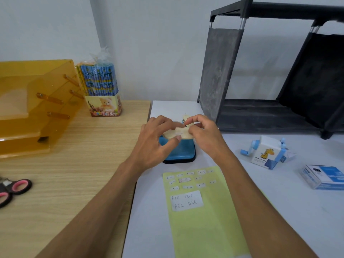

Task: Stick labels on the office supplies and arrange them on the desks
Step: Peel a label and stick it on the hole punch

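Pale supply (179, 134) being labelled, I judge, near the left edge of the white desk (270, 211)
left hand (154, 144) and right hand (202, 135) both pinch it; next, firm pressing.

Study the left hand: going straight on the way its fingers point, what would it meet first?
The left hand pinches the pale cream item, so that comes first, then probably the right hand gripping it from the other side. Depth is hard to judge.

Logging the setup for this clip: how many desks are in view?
2. A wooden desk on the left, and a white desk beside it on the right, holding the yellow sheet. None looks hidden.
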Demonstrator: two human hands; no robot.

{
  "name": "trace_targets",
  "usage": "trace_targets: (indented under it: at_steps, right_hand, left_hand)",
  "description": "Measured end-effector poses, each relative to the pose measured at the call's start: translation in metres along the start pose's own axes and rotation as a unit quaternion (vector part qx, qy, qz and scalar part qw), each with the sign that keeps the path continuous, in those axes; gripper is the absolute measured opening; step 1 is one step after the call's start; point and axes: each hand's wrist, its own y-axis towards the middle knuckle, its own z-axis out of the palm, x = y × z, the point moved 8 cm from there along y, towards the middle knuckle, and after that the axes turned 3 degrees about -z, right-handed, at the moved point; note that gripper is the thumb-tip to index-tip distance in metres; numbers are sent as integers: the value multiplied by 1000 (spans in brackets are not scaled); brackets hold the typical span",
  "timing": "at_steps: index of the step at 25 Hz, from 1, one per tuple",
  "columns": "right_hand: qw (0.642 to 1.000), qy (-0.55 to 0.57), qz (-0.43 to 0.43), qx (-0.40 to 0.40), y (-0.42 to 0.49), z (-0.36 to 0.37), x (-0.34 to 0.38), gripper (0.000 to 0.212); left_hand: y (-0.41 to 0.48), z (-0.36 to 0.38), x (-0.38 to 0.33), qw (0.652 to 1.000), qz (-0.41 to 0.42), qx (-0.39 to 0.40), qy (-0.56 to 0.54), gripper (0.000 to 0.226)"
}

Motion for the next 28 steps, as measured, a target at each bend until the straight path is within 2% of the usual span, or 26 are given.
trace_targets:
  at_steps: [4, 8, 13, 18, 28]
  right_hand:
    - [1000, 3, -7, 5, 1, 2, 0, 20]
    - [1000, 6, -19, 13, 2, 4, -3, 6]
    - [1000, 10, -16, 23, 1, 6, -3, 15]
    - [1000, 9, -11, 15, 1, 5, -4, 14]
    - [999, 43, -7, 22, 0, 8, -6, 13]
  left_hand:
    - [-1, 2, 0, 1000, 16, 6, 18, 31]
    - [-1, -2, 2, 1000, 16, -10, -11, 26]
    - [0, -5, 4, 999, 28, -18, -36, 13]
    - [0, -7, 4, 998, 35, -27, -41, 23]
    - [0, -4, 4, 998, 48, -17, -28, 24]
